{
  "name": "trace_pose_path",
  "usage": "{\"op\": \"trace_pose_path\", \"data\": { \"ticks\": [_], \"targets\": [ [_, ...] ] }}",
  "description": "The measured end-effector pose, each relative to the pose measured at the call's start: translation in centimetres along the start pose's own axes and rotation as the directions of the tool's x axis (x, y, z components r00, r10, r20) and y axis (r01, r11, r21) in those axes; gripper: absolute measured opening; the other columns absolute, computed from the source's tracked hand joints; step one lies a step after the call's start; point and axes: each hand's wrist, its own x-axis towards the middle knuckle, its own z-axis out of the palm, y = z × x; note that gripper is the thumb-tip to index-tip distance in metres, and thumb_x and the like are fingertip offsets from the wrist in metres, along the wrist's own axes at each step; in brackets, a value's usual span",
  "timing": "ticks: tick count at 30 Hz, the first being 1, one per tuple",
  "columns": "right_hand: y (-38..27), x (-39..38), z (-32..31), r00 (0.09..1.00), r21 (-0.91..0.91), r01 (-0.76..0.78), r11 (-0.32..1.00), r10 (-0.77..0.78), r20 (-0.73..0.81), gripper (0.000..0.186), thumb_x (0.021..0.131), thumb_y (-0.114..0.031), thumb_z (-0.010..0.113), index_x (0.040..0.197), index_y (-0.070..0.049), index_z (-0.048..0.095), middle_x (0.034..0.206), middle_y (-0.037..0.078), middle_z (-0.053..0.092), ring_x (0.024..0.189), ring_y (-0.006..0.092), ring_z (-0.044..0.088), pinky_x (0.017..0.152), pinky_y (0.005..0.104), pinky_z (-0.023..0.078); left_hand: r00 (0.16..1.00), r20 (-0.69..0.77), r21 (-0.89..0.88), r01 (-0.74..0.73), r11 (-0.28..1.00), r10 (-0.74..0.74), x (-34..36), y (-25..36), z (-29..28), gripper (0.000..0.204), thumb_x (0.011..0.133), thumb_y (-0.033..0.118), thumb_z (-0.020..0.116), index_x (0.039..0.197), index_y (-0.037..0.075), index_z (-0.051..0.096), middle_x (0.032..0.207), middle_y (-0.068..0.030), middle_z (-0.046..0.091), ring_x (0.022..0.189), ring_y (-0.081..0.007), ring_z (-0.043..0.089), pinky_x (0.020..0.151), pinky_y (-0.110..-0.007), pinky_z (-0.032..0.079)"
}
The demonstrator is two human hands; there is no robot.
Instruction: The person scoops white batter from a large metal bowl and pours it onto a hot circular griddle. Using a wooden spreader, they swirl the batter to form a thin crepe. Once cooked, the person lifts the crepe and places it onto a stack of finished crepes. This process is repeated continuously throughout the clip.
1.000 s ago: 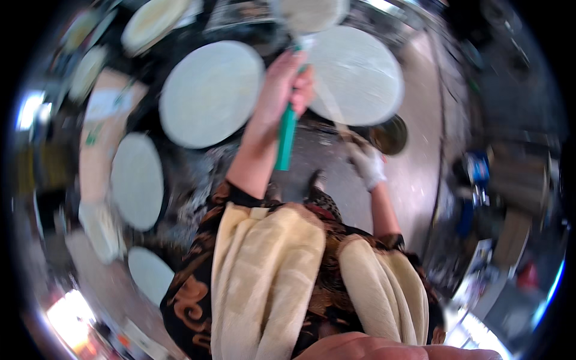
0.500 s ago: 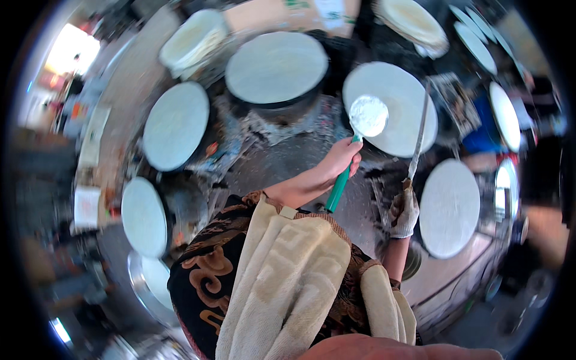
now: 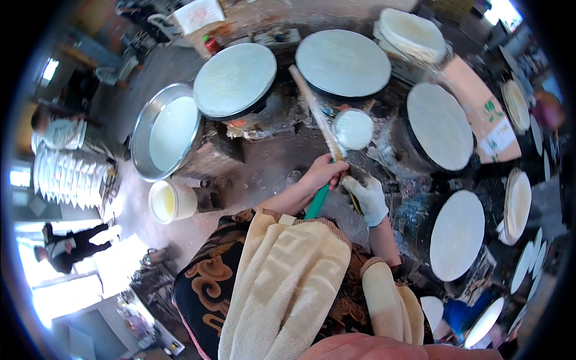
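Observation:
My left hand point(image 3: 322, 175) is closed round the green handle point(image 3: 317, 203) of a ladle, whose round bowl point(image 3: 353, 129) is coated in white batter. My right hand point(image 3: 367, 198), in a whitish glove, grips a long flat spatula point(image 3: 314, 108). Its pale blade slants up and left past my left hand, and the two hands almost meet. Beyond the tools lies a round griddle point(image 3: 343, 63) covered with a thin white sheet. Another such griddle point(image 3: 234, 80) stands to its left, and a third point(image 3: 440, 126) to its right.
At the left stands a steel basin point(image 3: 141, 157) of white batter, with a white bucket point(image 3: 187, 203) of yellowish liquid below it. One more covered griddle point(image 3: 457, 236) is at the right. Stacked round sheets point(image 3: 411, 35) sit at the back. A person point(image 3: 60, 252) stands far left.
The view has turned left, bringing the basin and bucket in. My right hand has come across beside my left hand, and the spatula now leans left. The ladle remains in my left hand.

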Motion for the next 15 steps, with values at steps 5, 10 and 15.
{"op": "trace_pose_path", "data": {
  "ticks": [5, 10, 15],
  "targets": [
    [1.3, 10.6, 5.2, 0.988, -0.067, -0.151, 0.986, 0.152, 0.005, 0.026, 0.088, -0.030, 0.060, 0.077, -0.007, 0.064, 0.061, 0.000, 0.058, 0.046, 0.0080, 0.049, 0.040, 0.0217, 0.035, 0.990, -0.139, -0.267, -0.037, 0.963, -0.001, -3.5, 3.1, -10.7, 0.018, 0.085, 0.015, 0.062, 0.083, 0.006, 0.047, 0.055, 0.0016, 0.043, 0.038, -0.0073, 0.039, 0.032, -0.023, 0.030],
    [3.8, 25.4, 14.4, 0.985, -0.308, 0.159, 0.938, -0.129, 0.113, 0.032, 0.084, -0.033, 0.058, 0.094, -0.003, 0.067, 0.072, 0.007, 0.065, 0.059, 0.0174, 0.060, 0.058, 0.0285, 0.049, 0.956, -0.293, -0.365, -0.143, 0.920, 0.033, -7.4, 6.6, -20.2, 0.020, 0.088, 0.014, 0.059, 0.078, 0.009, 0.042, 0.052, 0.0021, 0.040, 0.036, -0.0076, 0.036, 0.031, -0.022, 0.028],
    [2.1, 32.3, 24.9, 0.710, -0.747, 0.662, -0.057, -0.273, 0.649, 0.060, 0.073, -0.048, 0.066, 0.127, -0.023, 0.055, 0.138, 0.007, 0.043, 0.129, 0.0356, 0.033, 0.104, 0.0501, 0.026, 0.859, -0.510, -0.428, -0.297, 0.853, 0.044, -10.4, 9.5, -28.3, 0.021, 0.090, 0.015, 0.056, 0.075, 0.009, 0.041, 0.050, 0.0027, 0.038, 0.034, -0.0081, 0.035, 0.030, -0.022, 0.028]
  ]
}}
